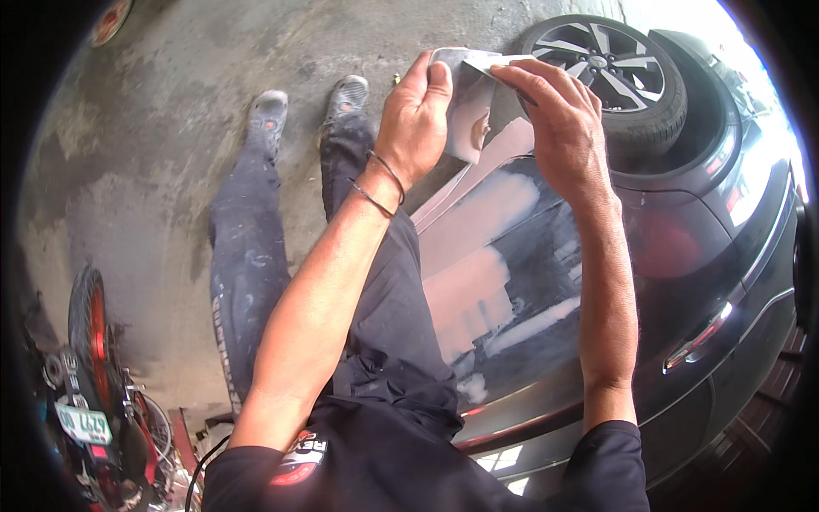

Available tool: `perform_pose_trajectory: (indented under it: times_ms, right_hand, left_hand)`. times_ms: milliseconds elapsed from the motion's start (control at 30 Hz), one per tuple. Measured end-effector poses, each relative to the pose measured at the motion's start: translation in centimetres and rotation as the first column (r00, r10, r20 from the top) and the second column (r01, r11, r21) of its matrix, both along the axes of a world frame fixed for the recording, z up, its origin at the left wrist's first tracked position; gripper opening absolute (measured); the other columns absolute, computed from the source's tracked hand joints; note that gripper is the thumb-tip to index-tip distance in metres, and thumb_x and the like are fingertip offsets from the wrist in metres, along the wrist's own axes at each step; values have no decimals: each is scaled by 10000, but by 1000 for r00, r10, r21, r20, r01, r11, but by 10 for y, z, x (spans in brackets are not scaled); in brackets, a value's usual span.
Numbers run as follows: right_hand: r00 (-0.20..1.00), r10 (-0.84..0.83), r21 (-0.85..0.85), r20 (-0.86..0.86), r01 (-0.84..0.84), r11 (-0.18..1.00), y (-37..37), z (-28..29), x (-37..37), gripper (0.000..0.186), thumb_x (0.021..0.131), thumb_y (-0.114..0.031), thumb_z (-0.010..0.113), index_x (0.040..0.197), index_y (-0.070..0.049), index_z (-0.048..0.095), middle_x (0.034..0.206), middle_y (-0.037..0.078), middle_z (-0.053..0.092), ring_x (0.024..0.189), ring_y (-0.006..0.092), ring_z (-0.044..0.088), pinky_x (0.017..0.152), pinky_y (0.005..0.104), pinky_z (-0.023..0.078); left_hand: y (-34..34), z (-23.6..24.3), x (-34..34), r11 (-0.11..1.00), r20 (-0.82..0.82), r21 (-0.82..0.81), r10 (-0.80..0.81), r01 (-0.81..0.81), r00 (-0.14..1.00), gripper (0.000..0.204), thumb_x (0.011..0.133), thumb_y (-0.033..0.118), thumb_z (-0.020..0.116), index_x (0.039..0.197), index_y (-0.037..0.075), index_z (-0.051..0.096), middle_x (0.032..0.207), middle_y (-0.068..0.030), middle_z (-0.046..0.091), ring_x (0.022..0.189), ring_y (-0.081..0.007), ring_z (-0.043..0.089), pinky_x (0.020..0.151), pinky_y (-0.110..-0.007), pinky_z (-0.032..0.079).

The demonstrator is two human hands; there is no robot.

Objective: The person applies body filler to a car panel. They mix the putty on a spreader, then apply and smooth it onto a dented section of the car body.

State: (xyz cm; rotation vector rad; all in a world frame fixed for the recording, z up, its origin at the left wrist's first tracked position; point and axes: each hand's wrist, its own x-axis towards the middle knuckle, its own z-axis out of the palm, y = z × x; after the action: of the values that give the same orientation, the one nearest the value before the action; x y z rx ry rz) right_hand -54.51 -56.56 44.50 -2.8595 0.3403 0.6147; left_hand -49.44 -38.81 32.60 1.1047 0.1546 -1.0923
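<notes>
My left hand [411, 126] grips a thin grey plate [465, 98] at its edge, thumb on top. A smear of pinkish-brown body filler [480, 132] sits near the plate's right side. In my right hand [563, 124] is a flat putty spreader [490, 62], pinched between thumb and fingers, its pale blade against the plate's upper right. Part of the spreader is hidden by my fingers. Below both hands lies the dark car door panel [546, 282], with pinkish filler patches [465, 294] and sanded pale areas on it.
The car's wheel [597, 72] stands beyond my right hand, with the dark rear body and a door handle [698, 339] to the right. My legs [256, 222] stand left of the car on stained concrete [162, 128]. A motorcycle [90, 384] is at the lower left.
</notes>
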Motion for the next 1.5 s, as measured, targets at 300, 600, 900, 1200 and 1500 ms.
perform_pose_trajectory:
  times_ms: [300, 600, 900, 1200, 1500]
  right_hand:
    - [1000, 14, 273, 1, -14, 962, 53, 34, 44, 462, 1033, 43, 566, 1321, -236, 796, 1347, 51, 731, 1293, 296, 667, 1161, 481, 463]
    - [996, 89, 278, 5, -87, 957, 132, 48, -17, 468, 903, 23, 606, 1251, -220, 804, 1274, 13, 728, 1277, 286, 639, 1108, 482, 434]
    - [953, -80, 423, 292, -53, 905, 202, 73, -103, 456, 863, -148, 794, 1284, -318, 826, 1363, 22, 711, 1367, 340, 622, 1244, 620, 378]
    - [867, -321, 552, 381, 65, 831, 257, 44, -157, 536, 773, -43, 885, 1257, -265, 834, 1405, 56, 654, 1411, 408, 577, 1221, 576, 461]
    - [921, -290, 345, 259, 192, 919, 302, 38, -177, 424, 824, 0, 780, 1198, -191, 835, 1343, 69, 692, 1348, 380, 600, 1110, 519, 513]
  left_hand:
    - [30, 41, 42, 964, 150, 56, 247, -258, 957, 281, 1166, 254, 539, 1258, 44, 700, 1121, -117, 803, 1023, -215, 754, 918, -366, 593]
    - [88, 32, 20, 934, 134, 170, 293, -314, 947, 263, 1137, 213, 634, 1316, 30, 693, 1184, -52, 760, 1095, -128, 700, 956, -316, 578]
    - [161, 55, -74, 869, -664, 112, 426, -482, 615, 389, 1175, 305, 563, 1483, 76, 499, 1401, -153, 647, 1210, -271, 728, 973, -406, 632]
    - [208, 92, -97, 874, -745, 24, 339, -485, 574, 277, 1172, 255, 571, 1415, 127, 606, 1272, -65, 724, 1162, -213, 726, 1004, -393, 600]
    - [288, 72, -105, 903, -893, 21, 211, -429, 398, 296, 1134, 350, 657, 1300, 106, 675, 779, 38, 634, 584, -74, 580, 500, -239, 476]
